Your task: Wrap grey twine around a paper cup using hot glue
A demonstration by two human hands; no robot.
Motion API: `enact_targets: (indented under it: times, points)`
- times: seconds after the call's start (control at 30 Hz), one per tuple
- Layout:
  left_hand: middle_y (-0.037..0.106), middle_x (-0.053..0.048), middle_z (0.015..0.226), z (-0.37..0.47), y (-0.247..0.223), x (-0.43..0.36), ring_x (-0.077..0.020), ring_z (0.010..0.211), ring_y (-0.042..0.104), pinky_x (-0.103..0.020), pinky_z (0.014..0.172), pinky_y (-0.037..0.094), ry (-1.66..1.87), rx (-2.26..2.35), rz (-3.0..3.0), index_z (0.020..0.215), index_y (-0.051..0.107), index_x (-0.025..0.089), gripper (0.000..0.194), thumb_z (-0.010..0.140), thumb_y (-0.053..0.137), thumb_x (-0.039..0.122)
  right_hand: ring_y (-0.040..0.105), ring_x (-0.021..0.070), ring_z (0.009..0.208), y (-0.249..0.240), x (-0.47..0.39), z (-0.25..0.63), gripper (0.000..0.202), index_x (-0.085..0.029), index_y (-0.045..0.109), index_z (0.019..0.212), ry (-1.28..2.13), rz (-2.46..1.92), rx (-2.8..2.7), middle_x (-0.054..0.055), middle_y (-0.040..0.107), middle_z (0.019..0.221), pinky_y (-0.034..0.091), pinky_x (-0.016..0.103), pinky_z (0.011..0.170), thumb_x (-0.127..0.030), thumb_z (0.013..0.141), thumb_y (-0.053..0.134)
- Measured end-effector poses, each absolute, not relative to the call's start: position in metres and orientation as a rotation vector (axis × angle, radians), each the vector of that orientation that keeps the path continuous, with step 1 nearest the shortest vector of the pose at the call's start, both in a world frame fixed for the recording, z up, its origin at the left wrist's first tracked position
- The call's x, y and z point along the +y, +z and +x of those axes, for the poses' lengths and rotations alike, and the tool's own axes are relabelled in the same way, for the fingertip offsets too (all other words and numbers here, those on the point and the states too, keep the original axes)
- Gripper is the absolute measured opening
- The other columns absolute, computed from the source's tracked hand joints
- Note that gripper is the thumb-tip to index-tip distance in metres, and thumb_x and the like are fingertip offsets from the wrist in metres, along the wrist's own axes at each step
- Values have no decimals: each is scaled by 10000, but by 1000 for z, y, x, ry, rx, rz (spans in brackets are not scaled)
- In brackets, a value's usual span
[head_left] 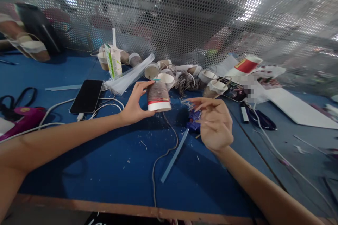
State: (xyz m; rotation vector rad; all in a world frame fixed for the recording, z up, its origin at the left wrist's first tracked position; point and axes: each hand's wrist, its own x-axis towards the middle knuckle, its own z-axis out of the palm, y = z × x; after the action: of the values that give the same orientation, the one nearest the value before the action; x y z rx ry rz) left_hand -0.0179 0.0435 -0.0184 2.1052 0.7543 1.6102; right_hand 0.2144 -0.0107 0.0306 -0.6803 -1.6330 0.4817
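My left hand [136, 103] grips a paper cup [158, 95] between thumb and fingers, its white rim facing down and toward me. Grey-brown twine is wound around most of the cup, and a red band shows above the rim. My right hand [215, 123] hovers to the right of the cup, fingers stretched out and apart, with nothing plain to see in them. Just behind those fingers lies a blue glue gun [194, 121], partly hidden. A translucent glue stick [174, 156] points from it toward me. A loose length of twine [173, 147] runs down the table from beneath the cup.
Several twine-wrapped cups [208, 75] and a twine tangle [186, 82] stand along the perforated metal screen [171, 14]. Left are a bundle of glue sticks [129, 77], a phone [87, 95] with a cable, and a purple tool [26, 119]. A white board [301, 107] lies right.
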Motion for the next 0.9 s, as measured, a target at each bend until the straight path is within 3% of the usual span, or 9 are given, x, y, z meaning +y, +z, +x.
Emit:
enact_targets:
  times: [0.17, 0.33, 0.57, 0.7, 0.9]
  points:
    - [504, -116, 1236, -17, -13, 38, -258, 1175, 520, -472, 997, 510, 1652, 653, 2335, 1370, 416, 245, 743, 719, 757, 352, 614, 176, 710, 32, -35, 204, 157, -210, 552, 899, 825, -722, -1856, 101, 706, 1083, 520, 360, 652, -172, 751, 515]
    - [519, -111, 1226, -16, -12, 37, -265, 1154, 539, -474, 972, 520, 1645, 595, 2399, 1384, 402, 265, 730, 750, 744, 388, 550, 135, 595, 25, -40, 205, 126, -202, 603, 891, 970, -738, -1902, 104, 717, 1136, 480, 305, 529, -201, 786, 534]
    - [513, -104, 1232, -17, -12, 35, -248, 1173, 532, -441, 992, 516, 1621, 543, 2377, 1370, 416, 256, 715, 745, 752, 336, 451, 106, 338, 27, -34, 206, 77, -196, 617, 714, 993, -781, -1534, 78, 774, 826, 315, 254, 313, -204, 732, 543]
    - [520, -101, 1228, -17, -11, 35, -251, 1166, 534, -440, 979, 513, 1610, 609, 2406, 1363, 415, 255, 718, 736, 754, 332, 363, 90, 269, 22, -26, 208, 96, -212, 578, 703, 809, -772, -1352, 47, 736, 710, 282, 256, 266, -200, 763, 504]
    - [543, -102, 1228, -18, -10, 32, -261, 1143, 528, -457, 963, 497, 1557, 769, 2516, 1362, 404, 247, 738, 732, 769, 372, 455, 75, 370, 21, -38, 205, 82, -203, 581, 808, 763, -796, -1788, 89, 749, 1043, 390, 261, 353, -186, 842, 508]
